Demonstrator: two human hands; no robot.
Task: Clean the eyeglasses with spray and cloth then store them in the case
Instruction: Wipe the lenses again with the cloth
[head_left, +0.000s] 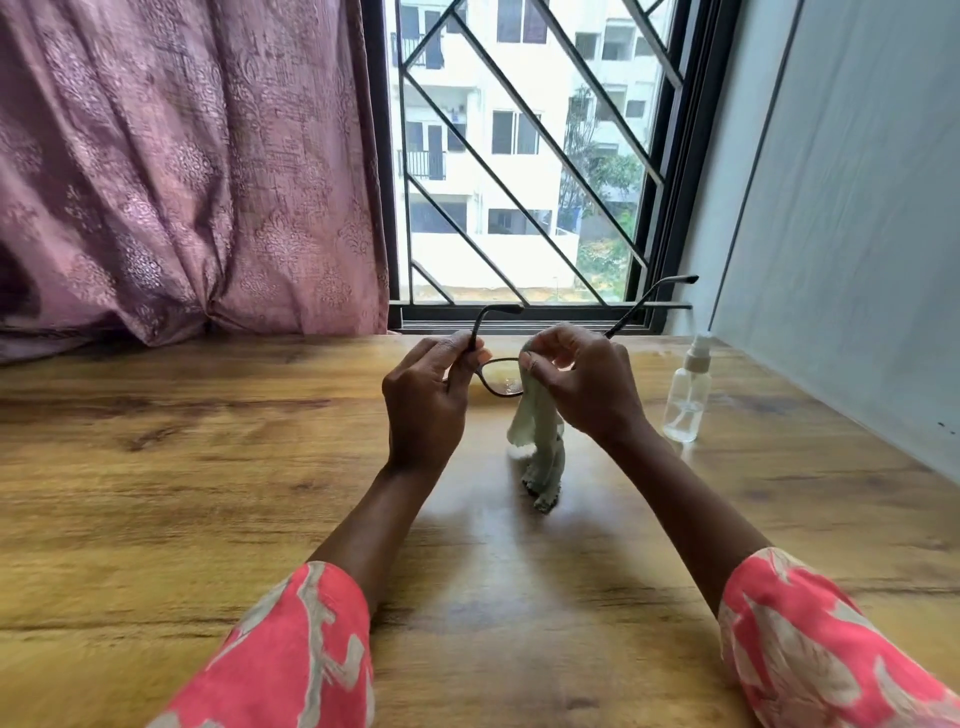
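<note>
Dark-framed eyeglasses (501, 385) are held above the wooden table (208, 467), their temples open and pointing away toward the window. My left hand (426, 400) grips the frame at the left hinge. My right hand (582, 384) pinches a pale green cloth (535, 436) over the right lens, which is hidden by cloth and fingers. The cloth's loose end hangs down to the tabletop. A small clear spray bottle (687, 395) with a white nozzle stands upright on the table to the right of my right hand. No case is in view.
A grey wall (857, 234) borders the table on the right. A barred window (519, 156) lies straight ahead beyond the far edge, with a pink patterned curtain (182, 166) draped onto the table at the back left.
</note>
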